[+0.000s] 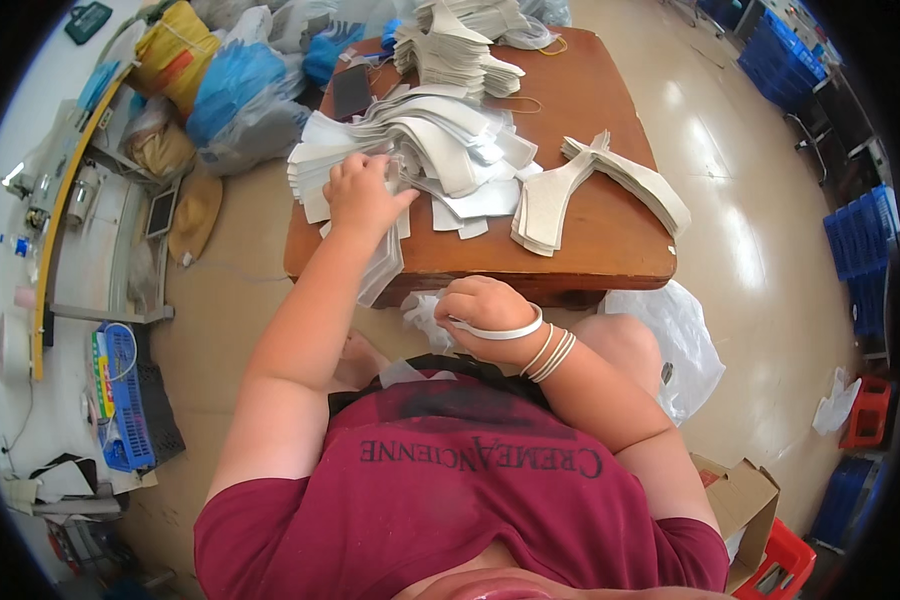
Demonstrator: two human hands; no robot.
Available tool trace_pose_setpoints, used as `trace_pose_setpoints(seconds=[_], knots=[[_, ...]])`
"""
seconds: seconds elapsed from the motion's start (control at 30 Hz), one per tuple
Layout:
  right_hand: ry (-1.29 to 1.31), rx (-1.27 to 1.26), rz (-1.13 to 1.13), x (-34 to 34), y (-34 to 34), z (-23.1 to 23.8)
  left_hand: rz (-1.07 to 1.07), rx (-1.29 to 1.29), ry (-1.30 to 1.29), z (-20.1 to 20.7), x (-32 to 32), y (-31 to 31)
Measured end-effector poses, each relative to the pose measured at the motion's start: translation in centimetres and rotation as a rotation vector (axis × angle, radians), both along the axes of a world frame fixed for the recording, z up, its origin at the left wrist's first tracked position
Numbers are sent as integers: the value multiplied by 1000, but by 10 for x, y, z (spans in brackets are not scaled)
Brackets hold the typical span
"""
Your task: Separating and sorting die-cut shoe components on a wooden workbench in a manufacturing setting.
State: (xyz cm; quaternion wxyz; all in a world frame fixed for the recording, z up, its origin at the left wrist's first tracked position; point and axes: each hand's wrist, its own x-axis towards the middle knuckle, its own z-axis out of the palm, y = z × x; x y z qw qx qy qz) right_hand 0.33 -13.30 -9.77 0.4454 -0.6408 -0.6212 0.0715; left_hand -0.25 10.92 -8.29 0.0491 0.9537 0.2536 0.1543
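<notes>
A spread pile of white, curved fabric-like cut pieces [440, 150] lies on the brown wooden table [570, 90]. My left hand [360, 195] rests on the pile's near left side, thumb and fingers apart. Under that forearm, translucent strips [382, 268] hang over the table's front edge. Closer to my body, my right hand [485, 312] is closed in front of the table; what its fingers hold, if anything, is hidden. White, crumpled thin material [427, 318] shows just left of it. To the right lies a neat Y-shaped stack of cream pieces [555, 200].
Another stack of white pieces [450, 45] stands at the table's far end, near a dark phone [351, 92]. Stuffed plastic bags [240, 100] crowd the far left. A white plastic bag [685, 345] lies right of my knee; a cardboard box [740, 500] stands at lower right.
</notes>
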Motion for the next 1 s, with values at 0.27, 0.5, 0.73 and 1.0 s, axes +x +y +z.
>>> trace_pose_setpoints(seconds=[0.27,0.5,0.73,1.0], knots=[[-1,50,-32,5,0,1,-58,5,-66,-22,12,23],[-56,130,-313,11,-10,12,-361,-747,-341,13,-52,28],[-70,230,-358,-2,6,4,-299,-1329,-257,81,-94,-34],[318,241,-129,-27,19,-8,-95,-1650,-231,105,-92,-52]])
